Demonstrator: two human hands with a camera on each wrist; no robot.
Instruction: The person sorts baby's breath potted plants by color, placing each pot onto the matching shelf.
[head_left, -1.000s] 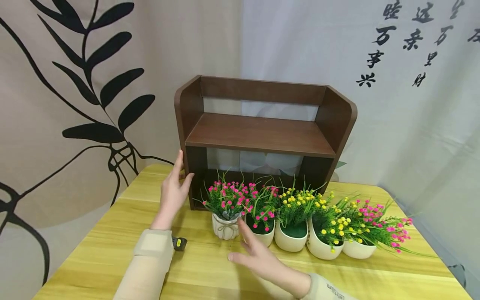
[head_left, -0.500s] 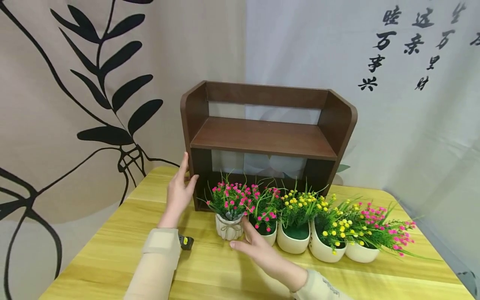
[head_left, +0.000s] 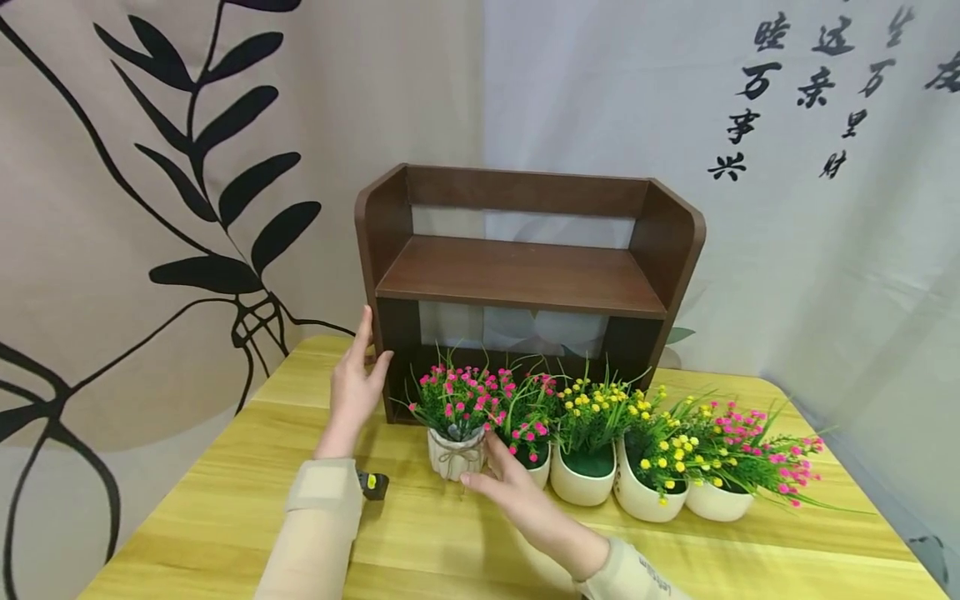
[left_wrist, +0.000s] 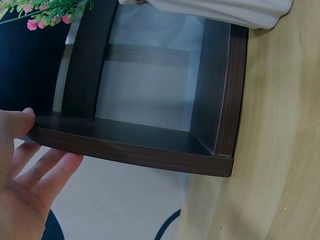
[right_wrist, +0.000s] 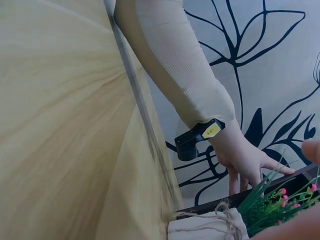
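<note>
A dark brown two-tier shelf (head_left: 525, 271) stands upright at the back of the table. My left hand (head_left: 356, 387) holds its left side panel low down. In the left wrist view, the thumb lies on the panel's inner edge, the fingers on its outer face. My right hand (head_left: 528, 504) is at the right side of a white ribbed pot (head_left: 455, 454) tied with twine and holding pink flowers (head_left: 453, 392). Its fingers are fairly straight and the thumb stands apart. Whether they touch the pot is hard to tell; the right wrist view shows only part of this hand.
Several rounded white pots stand in a row to the right, one with pink flowers (head_left: 532, 433), then yellow flowers (head_left: 592, 400), more yellow flowers (head_left: 675, 454) and pink flowers (head_left: 780, 454) at the end. A printed curtain (head_left: 810, 267) hangs behind the wooden table (head_left: 225, 500).
The head view has shifted slightly. My right hand has come a little closer to the twine-tied pot; the left hand stays at the shelf's side, and the pots keep their places.
</note>
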